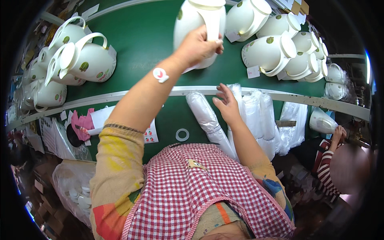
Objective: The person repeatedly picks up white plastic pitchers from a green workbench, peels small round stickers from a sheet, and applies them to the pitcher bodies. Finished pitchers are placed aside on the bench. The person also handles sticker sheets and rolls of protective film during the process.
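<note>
My left hand (199, 45) is raised over the green conveyor belt (144, 48) and grips the handle of a white jug (192, 18) with green leaf marks. A small round sticker (160, 75) is stuck on that forearm. My right hand (227, 105) reaches with fingers spread onto the top of a stack of clear plastic bags (256, 116) lying on the near green shelf, touching one bag. A rolled bag (206, 118) lies just left of it.
More white jugs lie on the belt at left (86, 60) and at right (270, 52). A white ring (182, 135), a sticker sheet (151, 135) and a pink cloth (82, 122) lie on the near shelf. Another person (334, 160) holds a jug (322, 121) at right.
</note>
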Demonstrator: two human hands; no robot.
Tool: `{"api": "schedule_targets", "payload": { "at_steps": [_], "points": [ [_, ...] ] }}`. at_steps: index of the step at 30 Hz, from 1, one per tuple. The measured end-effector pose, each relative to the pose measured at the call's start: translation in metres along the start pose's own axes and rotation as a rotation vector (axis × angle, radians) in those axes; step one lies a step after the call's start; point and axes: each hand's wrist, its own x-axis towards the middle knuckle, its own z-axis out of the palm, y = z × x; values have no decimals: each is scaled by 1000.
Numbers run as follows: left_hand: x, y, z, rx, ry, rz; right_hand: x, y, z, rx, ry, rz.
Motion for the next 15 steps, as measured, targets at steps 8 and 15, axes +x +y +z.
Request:
{"api": "schedule_targets", "payload": {
  "at_steps": [8,15],
  "points": [
    [32,-107,31,523,-28,57,-16,15,-30,-19,12,-30],
    [-19,-44,-140,338,1120,397,-27,8,-16,-30,-91,-23]
  ]
}}
